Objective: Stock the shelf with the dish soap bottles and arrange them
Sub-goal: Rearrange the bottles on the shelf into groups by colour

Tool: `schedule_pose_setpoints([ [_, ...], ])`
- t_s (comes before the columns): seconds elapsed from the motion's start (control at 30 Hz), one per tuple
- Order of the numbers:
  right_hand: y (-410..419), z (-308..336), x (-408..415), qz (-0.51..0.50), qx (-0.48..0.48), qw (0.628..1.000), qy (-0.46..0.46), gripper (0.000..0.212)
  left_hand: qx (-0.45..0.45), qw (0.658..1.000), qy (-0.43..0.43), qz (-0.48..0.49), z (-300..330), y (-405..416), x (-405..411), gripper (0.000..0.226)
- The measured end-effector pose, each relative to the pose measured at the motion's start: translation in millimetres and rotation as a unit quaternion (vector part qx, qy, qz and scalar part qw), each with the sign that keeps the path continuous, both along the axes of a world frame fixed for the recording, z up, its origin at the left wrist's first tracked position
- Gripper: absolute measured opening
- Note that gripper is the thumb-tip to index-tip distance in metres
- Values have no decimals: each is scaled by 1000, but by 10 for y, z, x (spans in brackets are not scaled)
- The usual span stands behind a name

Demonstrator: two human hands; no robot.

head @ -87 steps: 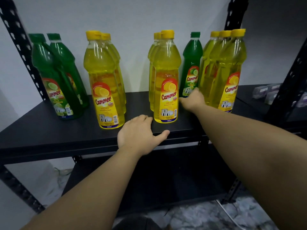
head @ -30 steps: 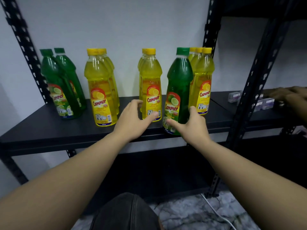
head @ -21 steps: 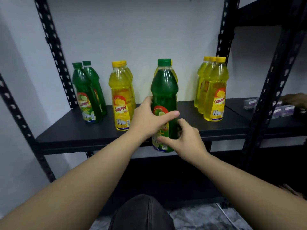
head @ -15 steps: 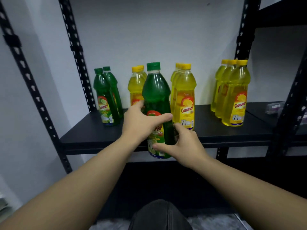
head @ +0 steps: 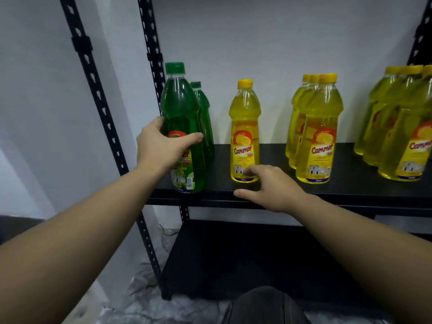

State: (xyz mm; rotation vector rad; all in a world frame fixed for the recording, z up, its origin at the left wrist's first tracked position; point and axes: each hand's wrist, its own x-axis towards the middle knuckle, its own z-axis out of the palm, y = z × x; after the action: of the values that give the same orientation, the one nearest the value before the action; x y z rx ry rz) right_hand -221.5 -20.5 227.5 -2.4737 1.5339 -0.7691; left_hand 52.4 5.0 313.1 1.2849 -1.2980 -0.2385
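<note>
My left hand (head: 161, 147) grips a green dish soap bottle (head: 181, 113) standing at the front left corner of the black shelf (head: 280, 195). More green bottles (head: 205, 118) stand right behind it. My right hand (head: 268, 188) hovers with relaxed fingers over the shelf's front edge, its fingertips at the base of a yellow bottle (head: 245, 132). To the right stands a row of yellow bottles (head: 320, 132), and another yellow row (head: 402, 127) fills the far right.
Black perforated uprights (head: 152, 54) frame the shelf's left side against a white wall. A lower black shelf (head: 233, 258) sits beneath. Crumpled plastic (head: 145, 288) lies on the floor at the left. My dark-clothed knee (head: 266, 307) shows at the bottom.
My left hand carried the green bottle leftward and set it in front of the other green bottles. My right hand let go of it and dropped to the shelf's edge.
</note>
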Motion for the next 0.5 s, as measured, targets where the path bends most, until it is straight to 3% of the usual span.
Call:
schedule_pose_setpoints([
  [0.17,-188,-294,-19,-75,-11,996,56,56,20,999,-15,30,-94,-311,150,71],
  [0.33,-196,-446,-4,-102,-55,993,30,58,47,998,14,48,-278,-595,141,71],
  [0.5,-198,-486,6,-108,-66,992,17,55,50,995,2,84,-342,-728,124,90],
])
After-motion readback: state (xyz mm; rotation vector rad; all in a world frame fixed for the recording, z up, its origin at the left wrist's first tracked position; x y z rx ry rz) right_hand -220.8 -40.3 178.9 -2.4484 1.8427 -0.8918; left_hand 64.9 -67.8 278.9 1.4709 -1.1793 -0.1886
